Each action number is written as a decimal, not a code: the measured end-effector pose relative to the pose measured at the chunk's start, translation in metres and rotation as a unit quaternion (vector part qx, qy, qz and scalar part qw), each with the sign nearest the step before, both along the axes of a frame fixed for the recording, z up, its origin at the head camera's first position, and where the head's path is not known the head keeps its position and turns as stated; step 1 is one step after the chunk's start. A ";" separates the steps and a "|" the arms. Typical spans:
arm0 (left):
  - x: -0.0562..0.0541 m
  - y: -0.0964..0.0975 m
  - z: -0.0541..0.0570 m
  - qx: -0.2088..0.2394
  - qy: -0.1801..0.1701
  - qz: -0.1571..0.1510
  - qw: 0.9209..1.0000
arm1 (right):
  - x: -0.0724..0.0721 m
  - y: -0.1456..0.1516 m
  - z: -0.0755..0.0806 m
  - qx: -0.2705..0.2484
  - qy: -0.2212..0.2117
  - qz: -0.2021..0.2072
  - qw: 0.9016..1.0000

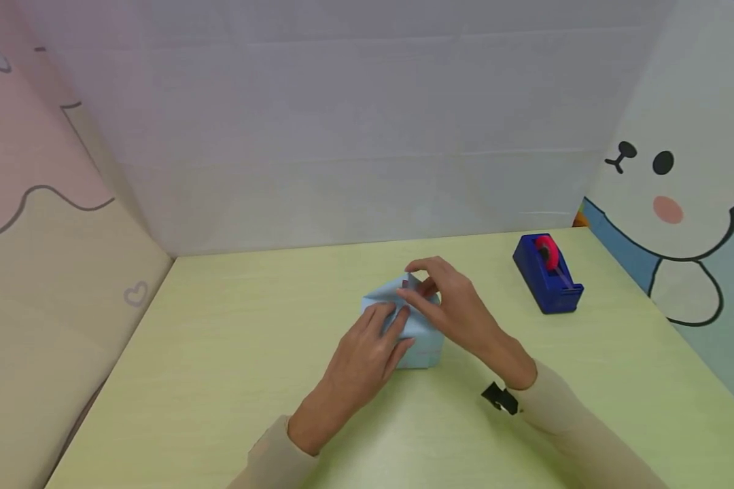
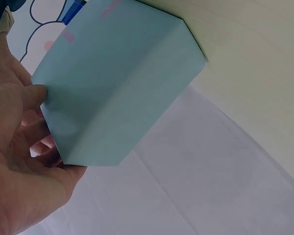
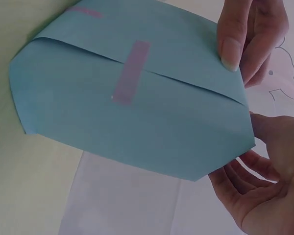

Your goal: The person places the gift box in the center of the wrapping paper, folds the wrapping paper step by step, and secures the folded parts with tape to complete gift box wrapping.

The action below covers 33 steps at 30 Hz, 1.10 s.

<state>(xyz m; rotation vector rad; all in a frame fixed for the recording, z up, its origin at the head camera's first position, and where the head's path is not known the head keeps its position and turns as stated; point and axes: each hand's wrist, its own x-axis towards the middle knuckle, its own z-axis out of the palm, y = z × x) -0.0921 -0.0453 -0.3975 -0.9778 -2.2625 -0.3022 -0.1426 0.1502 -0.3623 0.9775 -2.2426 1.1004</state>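
Note:
A light-blue folded paper bag [image 1: 425,350] stands on the table, its top edge under both hands. My left hand [image 1: 367,350] grips the near upper part, thumb along the front and fingers at the top. My right hand [image 1: 455,299] pinches the far right top corner between thumb and fingers. In the right wrist view the bag's face [image 3: 112,142] has a long overlapping seam crossed by a pink strip of tape [image 3: 131,73]. Smooth creased sides of the bag [image 2: 112,88] fill the left wrist view. Fingers hide much of the bag's opening.
Right of the bag, toward the table's back edge, sits a dark-blue tape dispenser [image 1: 547,275] with a red roll. A white sheet [image 1: 367,136] hangs behind the pale yellow table [image 1: 251,319]. Cartoon-printed panels stand at both sides. A black device [image 1: 500,398] is at my right wrist.

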 end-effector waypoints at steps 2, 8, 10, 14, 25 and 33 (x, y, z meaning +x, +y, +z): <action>0.000 0.000 0.000 0.000 0.000 -0.001 1.000 | -0.001 -0.001 0.001 0.003 -0.003 0.001 1.000; -0.001 0.001 0.001 -0.001 0.002 0.000 1.000 | -0.003 0.000 0.004 -0.010 -0.012 0.003 1.000; 0.000 0.002 0.002 -0.002 0.000 0.001 1.000 | -0.005 0.000 0.004 -0.012 -0.011 0.001 1.000; 0.000 0.002 0.002 -0.006 0.002 0.005 1.000 | -0.009 -0.001 0.006 -0.013 -0.009 -0.005 1.000; 0.000 0.002 0.001 -0.007 -0.005 0.012 1.000 | -0.020 0.003 0.008 0.001 0.002 0.004 1.000; 0.001 0.001 0.000 -0.003 -0.004 0.010 1.000 | -0.026 0.008 0.010 0.007 -0.022 0.025 0.999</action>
